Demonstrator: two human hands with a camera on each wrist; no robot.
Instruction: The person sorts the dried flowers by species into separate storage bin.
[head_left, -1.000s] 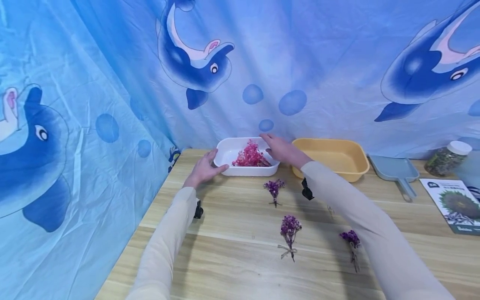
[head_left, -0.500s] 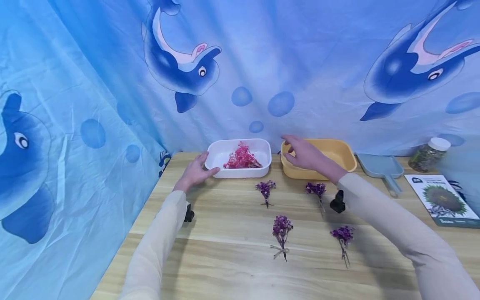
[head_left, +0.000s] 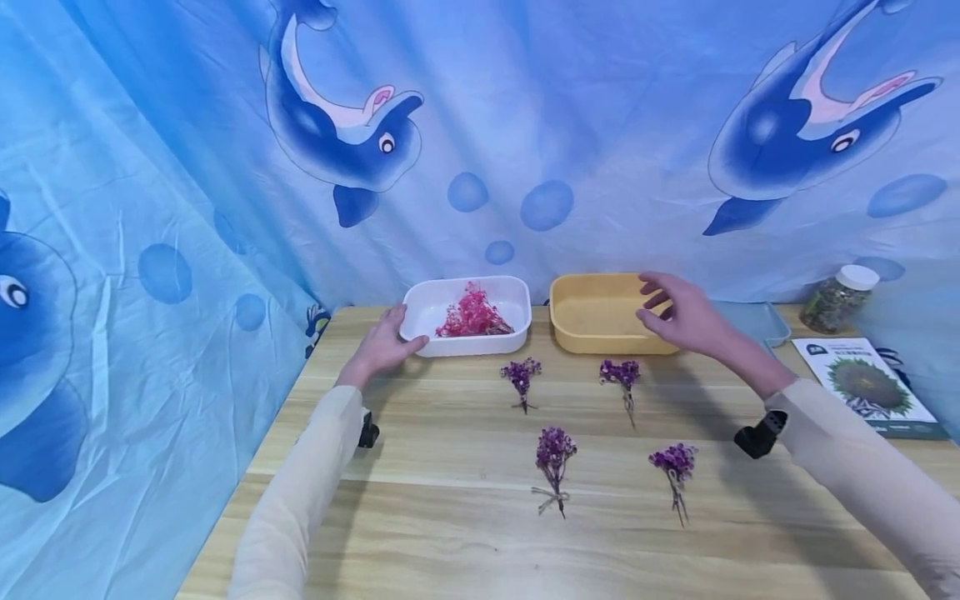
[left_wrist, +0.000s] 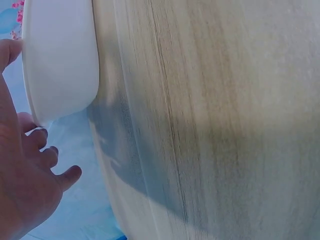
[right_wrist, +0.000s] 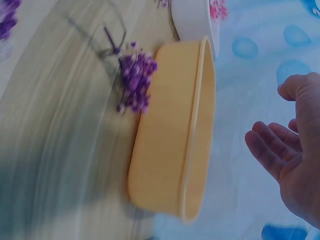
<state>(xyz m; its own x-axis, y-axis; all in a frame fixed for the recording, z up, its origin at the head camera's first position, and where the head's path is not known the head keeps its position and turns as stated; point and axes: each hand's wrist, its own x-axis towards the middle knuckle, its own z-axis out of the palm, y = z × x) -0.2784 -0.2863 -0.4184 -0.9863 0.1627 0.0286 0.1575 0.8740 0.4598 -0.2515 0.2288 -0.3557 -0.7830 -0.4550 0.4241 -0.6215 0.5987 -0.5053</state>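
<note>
My left hand lies at the left end of a white plastic basin, thumb and fingers spread about its near corner. In the left wrist view, the thumb and a fingertip of that hand meet the rim, while the other fingers stay loose. A bunch of pink dried flowers lies inside the basin. My right hand is over the right end of a yellow basin, fingers relaxed and holding nothing. The right wrist view has this hand apart from the yellow basin's rim.
Purple dried-flower bunches lie spread on the wooden table, some tied with twine. At the right are a blue-grey dustpan, partly hidden, a white-capped jar and a printed packet. A dolphin-print curtain hangs behind.
My right hand has left the white basin's right end and moved rightward across the yellow basin. The left hand stays at the white basin. The view has swung right.
</note>
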